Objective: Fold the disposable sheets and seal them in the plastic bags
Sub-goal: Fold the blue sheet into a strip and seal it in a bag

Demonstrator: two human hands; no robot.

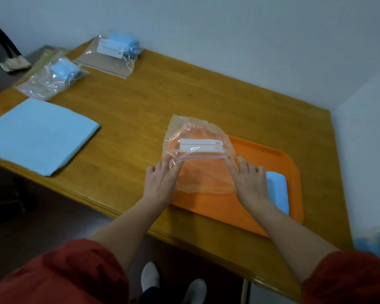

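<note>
A person in red sleeves readies an empty plastic bag [198,150] over the orange tray [261,154] at the centre right of the frame. The left hand [160,183] and right hand [250,183] sit at either side of the bag's mouth, apparently to hold it open toward the body. The outer fingers of both hands are spread and fairly straight. The inner fingers lie behind or against the film, and whether they pinch the lip or merely press it cannot be told.

The bag's far end stands up off the tray, and its white label strip [201,145] faces the camera; the two zip lines are apart, so the bag reads as unsealed.

A folded blue sheet [278,189] lies on the tray just beyond the right hand, near enough to be slid in next, to judge by the task.

At the left edge of the frame a stack of flat blue sheets [37,134] waits on the wooden table [140,102], kept well apart from the tray; at the upper left two filled bags [57,77] [116,51] lie set aside, suggesting part of the job is done. The thin film may collapse shut if either side slackens.
</note>
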